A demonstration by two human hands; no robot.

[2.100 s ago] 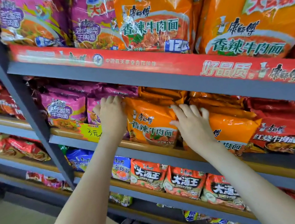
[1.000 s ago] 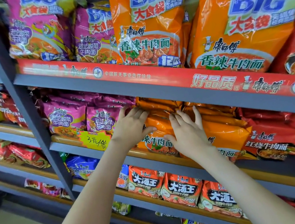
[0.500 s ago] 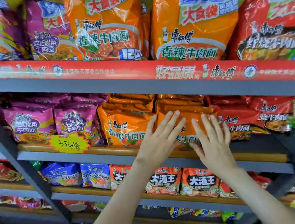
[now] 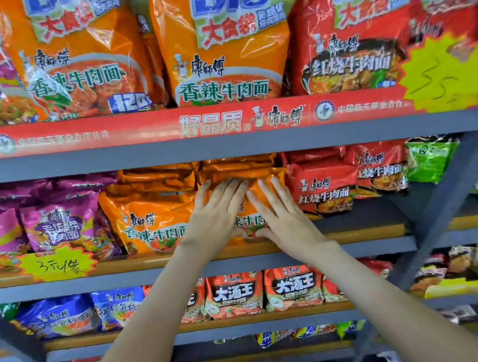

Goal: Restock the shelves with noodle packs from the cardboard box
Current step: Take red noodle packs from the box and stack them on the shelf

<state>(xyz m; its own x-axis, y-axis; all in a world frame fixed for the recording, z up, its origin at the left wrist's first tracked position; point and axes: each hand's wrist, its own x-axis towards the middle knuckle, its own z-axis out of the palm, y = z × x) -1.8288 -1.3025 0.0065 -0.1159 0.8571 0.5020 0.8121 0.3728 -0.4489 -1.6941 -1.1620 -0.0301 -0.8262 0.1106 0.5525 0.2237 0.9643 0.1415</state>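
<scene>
- Purple noodle packs point(image 4: 58, 225) stand at the left end of the middle shelf point(image 4: 366, 233), and a yellow starburst price tag point(image 4: 58, 264) hangs on the shelf lip below them.
- Just right of them sits a stack of orange noodle packs point(image 4: 149, 217), its front pack upright and facing out.
- The left hand point(image 4: 217, 213) lies flat on the next orange front pack point(image 4: 247, 217). Its fingers are straight, close together and angled up to the right, and its thumb is down at the pack's lower edge.
- That pack stands on the middle shelf at the front of a second orange stack, touching the first stack on its left.
- The right hand point(image 4: 283, 217) presses the same pack from the right with its fingers straight and slightly spread, and its thumb also rests near the lower edge. I cannot tell whether either thumb hooks under the pack.
- Red noodle packs point(image 4: 324, 183) come next, touching the pressed pack's right side.
- A green pack point(image 4: 430, 159) ends the row beside the slanted grey upright point(image 4: 453, 186).
</scene>
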